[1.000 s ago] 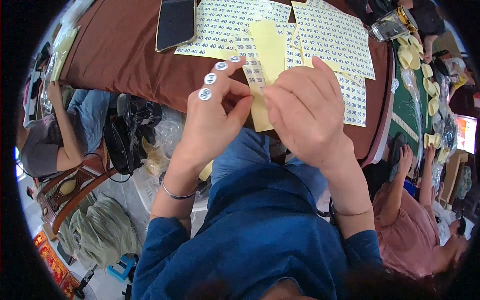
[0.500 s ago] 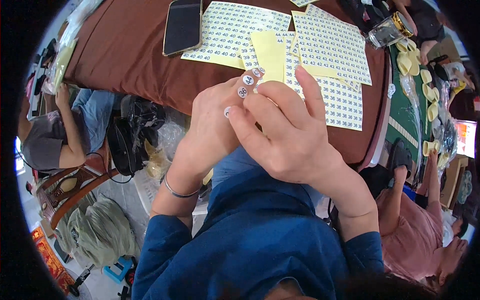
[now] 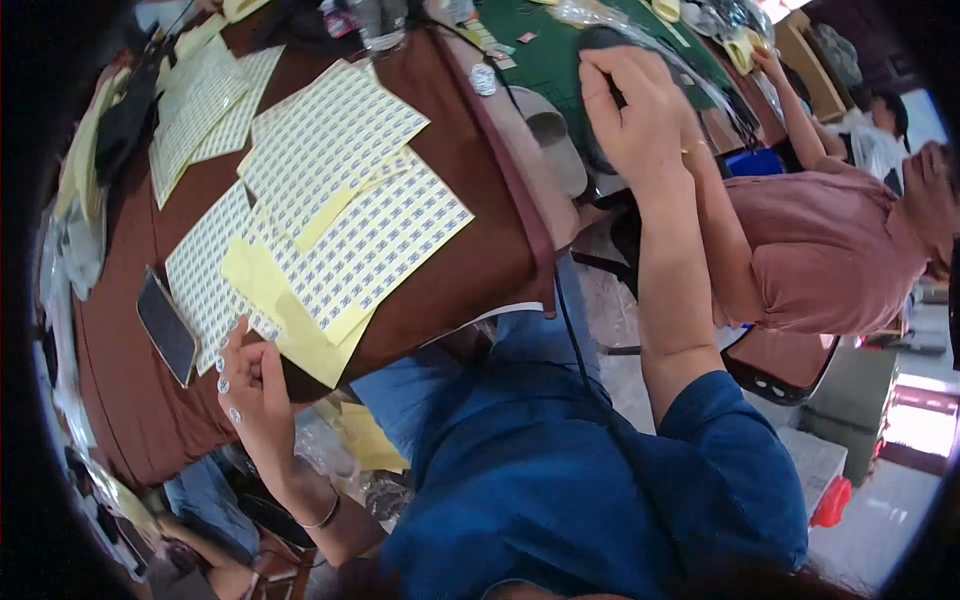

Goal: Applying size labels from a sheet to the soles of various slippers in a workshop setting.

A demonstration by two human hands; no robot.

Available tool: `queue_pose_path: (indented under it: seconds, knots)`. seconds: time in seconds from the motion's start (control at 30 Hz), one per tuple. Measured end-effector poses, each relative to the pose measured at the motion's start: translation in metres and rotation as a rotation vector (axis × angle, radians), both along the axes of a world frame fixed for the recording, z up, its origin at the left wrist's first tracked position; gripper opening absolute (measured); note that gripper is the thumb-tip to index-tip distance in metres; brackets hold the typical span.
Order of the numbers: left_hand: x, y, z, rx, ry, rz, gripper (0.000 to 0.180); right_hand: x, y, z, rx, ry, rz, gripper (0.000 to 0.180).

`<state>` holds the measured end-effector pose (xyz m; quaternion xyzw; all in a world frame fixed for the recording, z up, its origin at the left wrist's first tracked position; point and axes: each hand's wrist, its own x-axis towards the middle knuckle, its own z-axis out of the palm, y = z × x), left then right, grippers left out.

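My left hand (image 3: 258,392) hovers at the table's near left edge, beside the sticker sheets. Its fingers are loosely bent and apart, with nothing held; small round white stickers (image 3: 234,414) cling to them. My right hand (image 3: 640,115) is stretched far to the right over the green surface. Its fingers close round a black slipper (image 3: 603,38), which my hand partly covers. Yellow-backed sheets of printed round labels (image 3: 400,240) overlap on the brown cloth. A black phone (image 3: 167,325) lies left of them.
A co-worker in a pink shirt (image 3: 830,245) sits at the right, one arm running behind my right forearm. The brown table (image 3: 470,270) borders a green mat (image 3: 530,60). A dark cable (image 3: 568,320) hangs at the table corner. A clear jar (image 3: 380,25) stands at the back.
My hands have parted: the right has swung far right to the black slipper, the left has dropped left. The view has turned right. Stickers remain on my left fingers.
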<state>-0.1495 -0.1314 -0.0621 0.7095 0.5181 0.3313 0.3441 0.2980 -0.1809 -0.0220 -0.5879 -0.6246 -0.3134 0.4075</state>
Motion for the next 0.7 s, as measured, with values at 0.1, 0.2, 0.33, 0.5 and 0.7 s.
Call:
queue_pose_path:
  seconds: [0.1,0.2,0.33,0.5,0.7]
  knots:
    - [0.003,0.006,0.001,0.021,0.057,-0.008,0.042,0.055,-0.021,-0.064,-0.51,-0.047,-0.325,0.012]
    - [-0.003,0.018,-0.01,0.048,0.12,0.025,0.041,0.059,-0.03,-0.126,-0.677,0.184,-0.203,0.014]
    - [-0.013,0.037,-0.016,-0.009,0.082,0.123,0.044,0.061,-0.035,-0.147,-0.564,0.162,-0.277,0.016]
    - [-0.003,0.041,-0.019,0.12,0.17,0.276,0.043,0.071,-0.051,-0.155,-0.335,0.48,-0.249,0.016]
    - [-0.003,0.05,-0.033,0.217,0.082,0.307,0.047,0.101,-0.071,-0.214,-0.665,0.764,-0.54,0.028]
